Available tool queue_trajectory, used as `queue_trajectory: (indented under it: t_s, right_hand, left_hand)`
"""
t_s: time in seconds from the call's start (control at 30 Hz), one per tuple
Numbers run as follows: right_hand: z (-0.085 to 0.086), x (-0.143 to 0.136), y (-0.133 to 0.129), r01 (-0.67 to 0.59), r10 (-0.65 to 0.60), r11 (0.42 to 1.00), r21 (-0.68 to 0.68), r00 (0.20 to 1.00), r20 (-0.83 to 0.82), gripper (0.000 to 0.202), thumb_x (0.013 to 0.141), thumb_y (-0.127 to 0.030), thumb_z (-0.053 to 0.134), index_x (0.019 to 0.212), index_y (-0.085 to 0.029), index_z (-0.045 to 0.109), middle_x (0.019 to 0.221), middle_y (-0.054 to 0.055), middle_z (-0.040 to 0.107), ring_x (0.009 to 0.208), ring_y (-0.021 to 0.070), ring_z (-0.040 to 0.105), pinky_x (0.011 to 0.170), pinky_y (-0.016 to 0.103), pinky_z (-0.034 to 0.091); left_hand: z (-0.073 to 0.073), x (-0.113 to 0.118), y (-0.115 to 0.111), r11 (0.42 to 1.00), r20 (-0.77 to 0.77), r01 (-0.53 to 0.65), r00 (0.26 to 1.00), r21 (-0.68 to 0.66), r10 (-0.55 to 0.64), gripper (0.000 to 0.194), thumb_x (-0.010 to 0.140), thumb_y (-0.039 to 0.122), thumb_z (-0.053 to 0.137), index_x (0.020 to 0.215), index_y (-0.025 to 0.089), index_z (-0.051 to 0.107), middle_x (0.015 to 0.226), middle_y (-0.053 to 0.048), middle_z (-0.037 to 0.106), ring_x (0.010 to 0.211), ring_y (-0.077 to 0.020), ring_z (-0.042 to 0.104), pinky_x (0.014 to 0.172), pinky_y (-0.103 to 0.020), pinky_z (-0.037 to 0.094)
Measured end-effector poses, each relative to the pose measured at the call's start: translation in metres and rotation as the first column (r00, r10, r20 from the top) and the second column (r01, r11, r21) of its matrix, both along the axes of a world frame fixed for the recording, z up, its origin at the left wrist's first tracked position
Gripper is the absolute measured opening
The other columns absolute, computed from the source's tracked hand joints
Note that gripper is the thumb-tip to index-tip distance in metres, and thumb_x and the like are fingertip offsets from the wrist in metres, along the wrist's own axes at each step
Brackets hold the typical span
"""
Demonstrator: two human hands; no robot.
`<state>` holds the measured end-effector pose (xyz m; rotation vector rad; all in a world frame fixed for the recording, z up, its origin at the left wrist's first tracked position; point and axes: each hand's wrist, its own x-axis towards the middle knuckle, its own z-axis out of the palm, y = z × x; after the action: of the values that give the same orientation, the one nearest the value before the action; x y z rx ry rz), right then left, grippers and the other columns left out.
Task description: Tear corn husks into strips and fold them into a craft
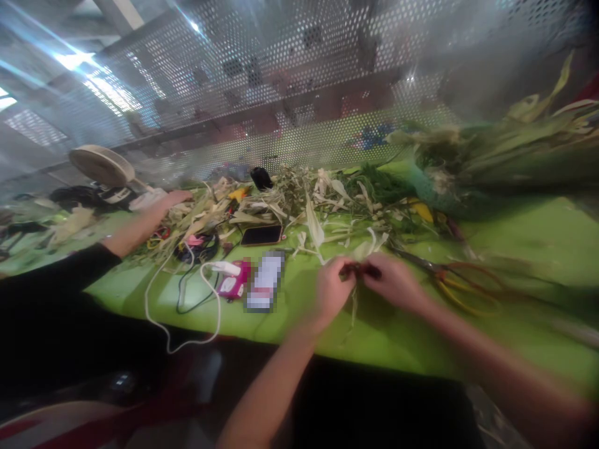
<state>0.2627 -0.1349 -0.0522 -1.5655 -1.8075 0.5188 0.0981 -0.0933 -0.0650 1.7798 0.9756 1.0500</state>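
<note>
You are in what looks like a workshop: a green table (538, 237) under your hands (359, 271), heaps of dried husks and stalks (322, 193) beyond them, scissors (442, 274) to their right, and a perforated metal screen (290, 93) rising behind everything.

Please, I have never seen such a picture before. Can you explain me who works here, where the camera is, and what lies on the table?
There is no machine: a person works with bare hands. The one picture comes from a camera on this person's head, looking forward and down.

The left hand and right hand meet, pinching a pale strip; blur hides the details.

The green table bears dry leaves, two phones, a pink device and scissors. Another person's hand reaches in at left.
</note>
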Motion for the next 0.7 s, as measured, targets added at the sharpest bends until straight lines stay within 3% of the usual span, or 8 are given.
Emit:
queue_trajectory:
  t_s: [0.17, 0.33, 0.43, 0.7]
  right_hand:
    - [-0.0009, 0.0043, 0.0006, -0.051, 0.045, 0.998, -0.028, 0.982, -0.184, 0.008, 0.086, -0.024, 0.057, 0.086, -0.021, 0.065, 0.082, 0.003, 0.069, 0.073, 0.0190, 0.061, 0.065, 0.030, 0.043]
    - [-0.0026, 0.0040, 0.0019, -0.073, 0.033, 0.994, -0.086, 0.918, -0.396, 0.017, 0.088, -0.024, 0.055, 0.100, -0.022, 0.066, 0.088, 0.003, 0.072, 0.072, 0.0186, 0.064, 0.067, 0.031, 0.049]
    - [-0.0036, 0.0031, 0.0031, -0.086, 0.039, 0.991, -0.106, 0.921, -0.387, 0.017, 0.085, -0.022, 0.056, 0.096, -0.022, 0.069, 0.084, 0.002, 0.072, 0.072, 0.0191, 0.064, 0.067, 0.031, 0.049]
    - [0.0034, 0.0042, -0.0025, 0.080, -0.075, 0.997, 0.018, 0.976, -0.202, 0.007, 0.085, -0.020, 0.058, 0.088, -0.022, 0.064, 0.082, 0.002, 0.069, 0.071, 0.0184, 0.062, 0.066, 0.030, 0.045]
  left_hand:
    - [0.0033, -0.0007, 0.0000, 1.000, 0.041, -0.021, 0.999, -0.004, 0.022, 0.014, 0.080, 0.015, 0.064, 0.084, 0.026, 0.072, 0.087, -0.005, 0.069, 0.083, -0.0208, 0.060, 0.079, -0.033, 0.047]
    - [0.0034, -0.0015, 0.0023, 0.996, 0.034, 0.005, 0.999, 0.085, -0.008, 0.013, 0.083, 0.015, 0.063, 0.084, 0.024, 0.072, 0.090, -0.005, 0.066, 0.086, -0.0192, 0.061, 0.079, -0.032, 0.048]
    - [0.0038, -0.0017, 0.0017, 0.993, 0.030, 0.011, 0.999, 0.116, -0.015, 0.013, 0.084, 0.014, 0.062, 0.085, 0.023, 0.072, 0.091, -0.006, 0.065, 0.087, -0.0188, 0.061, 0.080, -0.031, 0.049]
    - [0.0043, -0.0008, 0.0009, 0.998, 0.042, 0.001, 0.999, 0.063, -0.004, 0.008, 0.083, 0.016, 0.066, 0.081, 0.023, 0.071, 0.084, -0.004, 0.065, 0.081, -0.0184, 0.061, 0.076, -0.031, 0.048]
